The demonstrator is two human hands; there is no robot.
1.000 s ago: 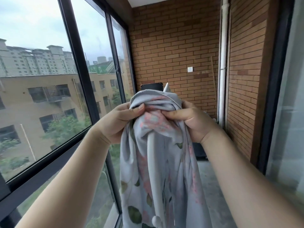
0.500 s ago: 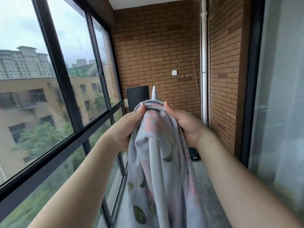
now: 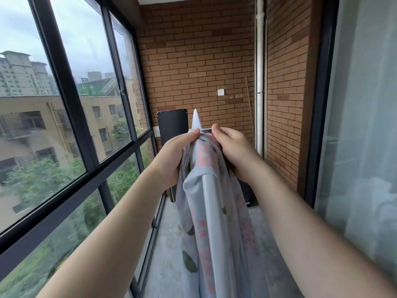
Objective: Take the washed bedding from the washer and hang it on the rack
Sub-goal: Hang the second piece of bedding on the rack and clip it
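Observation:
The washed bedding (image 3: 205, 160), pale grey with pink flowers and green leaves, is draped over a white rack bar (image 3: 209, 194) that runs away from me down the middle of the view. The fabric hangs on both sides of the bar towards the floor. My left hand (image 3: 174, 155) grips the bunched fabric on the left side near the far end of the bar. My right hand (image 3: 233, 147) pinches the fabric's top edge on the right side. A white pointed part of the rack (image 3: 196, 121) sticks up just beyond my fingers. The washer is out of view.
Tall black-framed windows (image 3: 71, 108) line the left side of this narrow balcony. A brick wall (image 3: 199, 61) closes the far end, with a black panel (image 3: 173, 123) leaning against it. A white pipe (image 3: 259, 82) runs down the right corner. A glass door with a curtain (image 3: 365, 125) is on the right.
Both hands have pushed the bedding further along the bar, away from me. More of the white bar now shows in front of my hands, and the bundle has thinned out.

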